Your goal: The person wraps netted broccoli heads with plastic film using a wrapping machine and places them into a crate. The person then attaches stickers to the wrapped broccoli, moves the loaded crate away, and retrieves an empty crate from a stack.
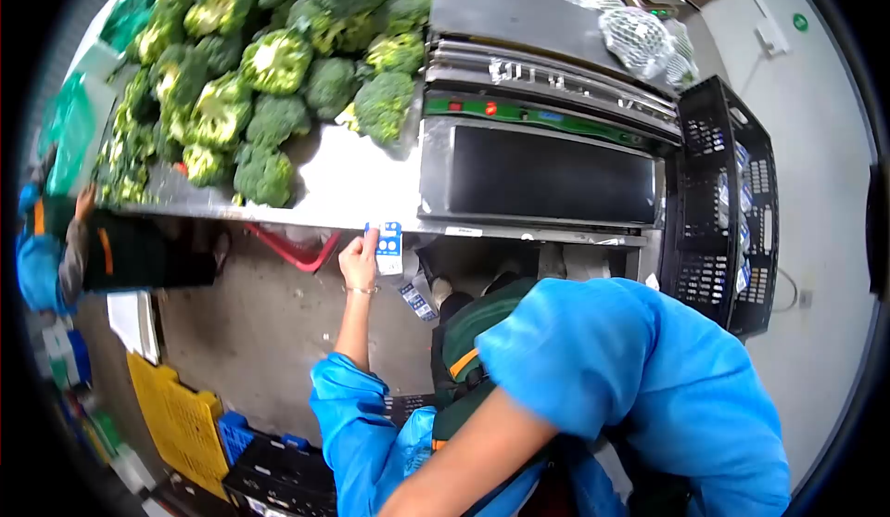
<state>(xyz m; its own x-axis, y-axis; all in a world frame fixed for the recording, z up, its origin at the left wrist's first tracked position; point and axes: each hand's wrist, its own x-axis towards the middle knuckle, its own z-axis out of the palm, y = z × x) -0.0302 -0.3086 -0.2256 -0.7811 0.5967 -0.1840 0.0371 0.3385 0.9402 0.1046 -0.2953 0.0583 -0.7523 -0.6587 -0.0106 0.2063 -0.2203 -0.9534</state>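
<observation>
1. The left hand (359,262), nearly closed, is pinching a blue-and-white label (389,246).
2. The label is showing by the counter (348,178) edge.
3. The right hand is lying out of view; I cannot tell its grip.

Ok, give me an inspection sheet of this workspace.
Surface: metal table, glare on its bare part.
Job's things: blue-and-white printed tag in the left hand; broccoli heaped on the table.
Clutter: green plastic at the table's left end; white netting beyond the machine.
Hands: left pinches the tag; right hand out of view.
Cables: thin loop by the right wall, possibly one.
Surroundings: another person, far left; yellow crate on the floor.
</observation>
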